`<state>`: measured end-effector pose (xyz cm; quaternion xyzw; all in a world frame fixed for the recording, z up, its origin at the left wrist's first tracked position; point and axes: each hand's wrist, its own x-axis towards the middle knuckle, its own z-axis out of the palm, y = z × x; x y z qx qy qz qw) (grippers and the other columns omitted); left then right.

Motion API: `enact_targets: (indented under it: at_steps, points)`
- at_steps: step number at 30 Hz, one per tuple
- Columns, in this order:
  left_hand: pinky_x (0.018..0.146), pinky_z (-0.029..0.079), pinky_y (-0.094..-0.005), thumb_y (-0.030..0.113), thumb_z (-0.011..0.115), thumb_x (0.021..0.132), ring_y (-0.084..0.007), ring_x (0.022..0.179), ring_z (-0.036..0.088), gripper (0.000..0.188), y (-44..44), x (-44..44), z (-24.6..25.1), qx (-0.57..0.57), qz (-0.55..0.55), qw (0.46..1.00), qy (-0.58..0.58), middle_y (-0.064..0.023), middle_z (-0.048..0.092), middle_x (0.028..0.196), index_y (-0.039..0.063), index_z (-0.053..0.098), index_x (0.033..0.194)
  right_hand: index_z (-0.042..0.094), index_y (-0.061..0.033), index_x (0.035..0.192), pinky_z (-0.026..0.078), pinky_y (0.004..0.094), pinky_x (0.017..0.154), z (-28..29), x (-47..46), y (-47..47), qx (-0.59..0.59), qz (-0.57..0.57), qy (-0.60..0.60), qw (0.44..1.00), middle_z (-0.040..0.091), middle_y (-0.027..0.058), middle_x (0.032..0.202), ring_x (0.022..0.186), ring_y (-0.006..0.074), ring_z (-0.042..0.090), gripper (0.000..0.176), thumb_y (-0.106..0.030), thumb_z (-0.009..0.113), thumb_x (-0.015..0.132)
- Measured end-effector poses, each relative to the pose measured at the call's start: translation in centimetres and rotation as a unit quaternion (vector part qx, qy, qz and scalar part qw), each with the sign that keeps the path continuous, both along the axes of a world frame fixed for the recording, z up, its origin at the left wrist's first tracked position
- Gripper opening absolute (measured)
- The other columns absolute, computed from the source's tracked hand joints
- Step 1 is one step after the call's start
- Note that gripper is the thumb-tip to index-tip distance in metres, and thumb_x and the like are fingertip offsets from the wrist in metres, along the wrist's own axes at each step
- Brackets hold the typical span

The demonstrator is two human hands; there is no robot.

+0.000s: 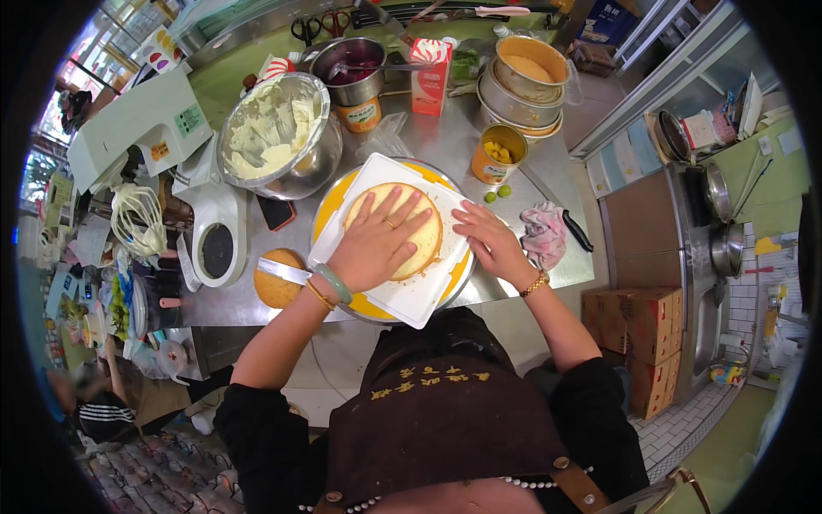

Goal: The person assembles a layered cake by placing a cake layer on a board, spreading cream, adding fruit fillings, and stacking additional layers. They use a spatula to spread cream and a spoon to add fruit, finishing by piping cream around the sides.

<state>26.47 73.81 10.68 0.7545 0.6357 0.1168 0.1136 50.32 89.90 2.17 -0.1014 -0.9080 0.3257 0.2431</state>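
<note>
My left hand (376,241) lies flat on a round sponge cake layer (428,247), palm down with fingers spread. Beneath the cake is a white cake board (417,299) with crumbs on it. The board rests at an angle on a round yellow-topped turntable (331,199). My right hand (489,241) touches the board's right side near the cake, fingers slightly apart and holding nothing. Left of the turntable, a browned round cake piece (277,289) sits on the steel table, with a metal blade (282,270) across it; the blade's other end is hidden by my left wrist.
A steel bowl of cream (273,141) stands beside a stand mixer (144,122). Behind are a pot of dark red filling (352,70) and a red-white carton (430,80). On the right are stacked cake tins (523,90), canned fruit (498,154), a black-handled knife (577,230) and a cloth (544,234).
</note>
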Motion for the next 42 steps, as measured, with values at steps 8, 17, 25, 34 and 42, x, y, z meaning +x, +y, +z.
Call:
enact_targets:
  at_steps: [8, 17, 25, 34, 42]
  points:
    - [0.123, 0.01, -0.0545, 0.028, 0.045, 0.103, -0.0366, 0.152, 0.021, 0.053, 0.7, 0.2, -1.1, 0.014, 0.026, 0.999, 0.019, -0.0124, 0.031, 0.163, 0.016, 0.04, 0.154, 0.065, -0.008, 0.12, 0.034, 0.0474, 0.118, 1.0, -1.3, 1.1, 0.028, -0.03, -0.019, 0.999, 0.058, 0.0121, 0.142, 0.141, 0.0333, 0.045, 0.029, -0.003, 0.058, 0.093]
    - [0.124, 0.009, -0.0533, 0.027, 0.044, 0.102, -0.0353, 0.153, 0.019, 0.054, 0.6, -1.5, 0.9, 0.002, 0.027, 0.999, -0.037, -0.0129, 0.028, 0.164, 0.015, 0.04, 0.154, 0.068, -0.0045, 0.105, 0.048, 0.0447, 0.099, 0.6, 3.8, -6.0, -0.008, 0.09, 0.014, 0.996, 0.068, 0.0138, 0.111, 0.111, 0.0346, 0.062, 0.022, -0.005, 0.069, 0.083]
    - [0.124, 0.01, -0.0519, 0.023, 0.045, 0.099, -0.0358, 0.152, 0.021, 0.056, 1.0, 1.0, 0.5, 0.001, 0.067, 0.998, 0.006, -0.0148, 0.029, 0.163, 0.013, 0.041, 0.154, 0.065, -0.0063, 0.09, 0.053, 0.0436, 0.062, -5.1, 11.9, 3.7, 0.027, -0.384, -0.188, 0.904, 0.068, 0.0127, 0.079, 0.071, 0.0323, 0.068, 0.02, -0.026, 0.067, 0.092]
    - [0.123, 0.011, -0.0546, 0.03, 0.043, 0.103, -0.0344, 0.151, 0.025, 0.052, 0.9, 0.8, -1.0, 0.022, 0.082, 0.996, 0.041, -0.0123, 0.033, 0.162, 0.017, 0.04, 0.154, 0.07, -0.0034, 0.071, 0.052, 0.048, 0.061, -9.4, 13.6, 8.9, 0.052, -0.22, -0.354, 0.907, 0.068, 0.0187, 0.074, 0.07, 0.0376, 0.068, 0.052, -0.048, 0.055, 0.094]
    - [0.121, 0.018, -0.0567, 0.033, 0.057, 0.096, -0.0321, 0.148, 0.031, 0.059, 0.9, 0.8, -1.9, 0.049, 0.118, 0.992, 0.016, -0.0106, 0.038, 0.159, 0.016, 0.044, 0.151, 0.073, -0.006, 0.061, 0.054, 0.0312, 0.052, -5.9, 11.7, 12.6, -0.16, -0.107, -0.52, 0.832, 0.067, 0.0065, 0.053, 0.049, 0.0159, 0.066, 0.062, -0.054, 0.056, 0.095]
